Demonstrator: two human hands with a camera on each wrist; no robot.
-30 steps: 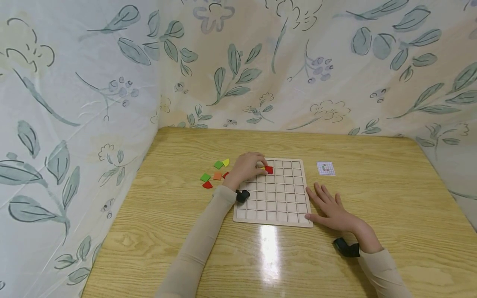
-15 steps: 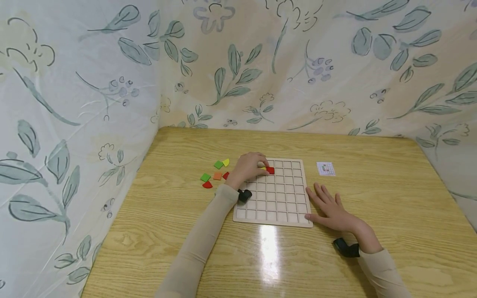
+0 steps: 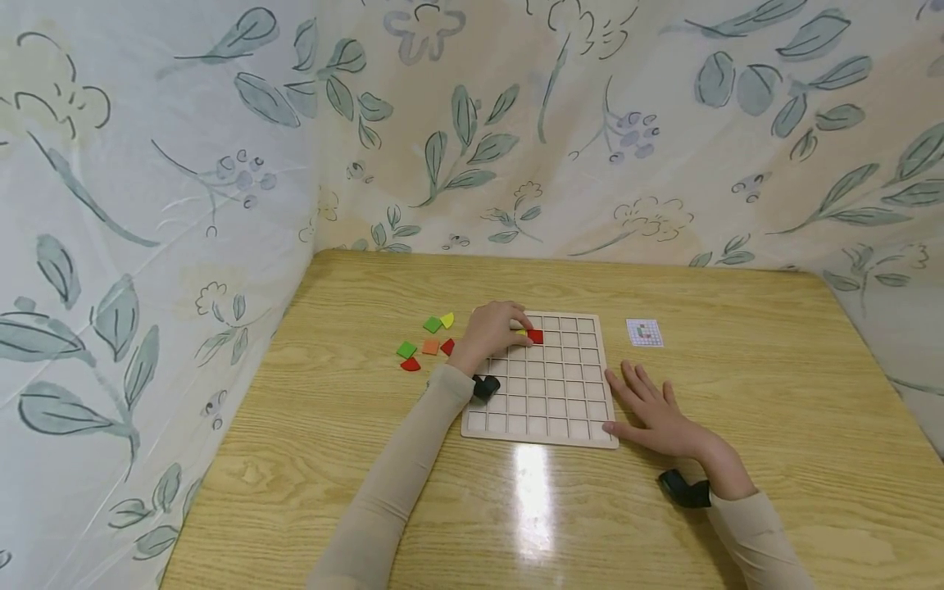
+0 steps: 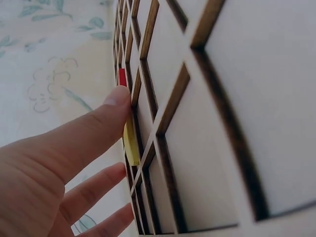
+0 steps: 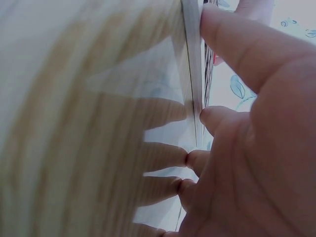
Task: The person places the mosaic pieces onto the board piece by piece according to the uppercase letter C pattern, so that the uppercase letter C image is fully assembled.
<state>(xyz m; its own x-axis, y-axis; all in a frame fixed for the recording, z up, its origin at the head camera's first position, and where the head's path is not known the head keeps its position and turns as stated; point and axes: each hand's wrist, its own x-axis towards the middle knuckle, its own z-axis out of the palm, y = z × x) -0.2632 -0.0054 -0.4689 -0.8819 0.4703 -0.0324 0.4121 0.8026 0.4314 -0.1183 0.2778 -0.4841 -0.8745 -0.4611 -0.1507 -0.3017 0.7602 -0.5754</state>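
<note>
My left hand (image 3: 490,332) reaches over the far left part of a pale wooden grid board (image 3: 546,442). Thumb and index finger are bent at the left edge of a small red square tile (image 3: 536,337), seeming to pinch it in its cell. A yellow tile (image 4: 131,140) lies by the thumb in the left wrist view, to the left of the red tile (image 4: 122,76). The index fingertip is hidden there. My right hand (image 3: 660,418) lies with fingers spread at the board's right edge (image 5: 192,59), thumb and fingertips touching it.
Left of the board lie loose tiles: green squares (image 3: 406,350), an orange square (image 3: 431,347), red quarter-rounds (image 3: 410,365) and a yellow quarter-round (image 3: 447,320). A small printed pattern card (image 3: 645,333) lies to the right. Patterned cloth (image 3: 472,164) hangs behind the table.
My left hand has shifted slightly right, and the red tile with it, now showing square in the grid. My right hand has stayed at the board's edge.
</note>
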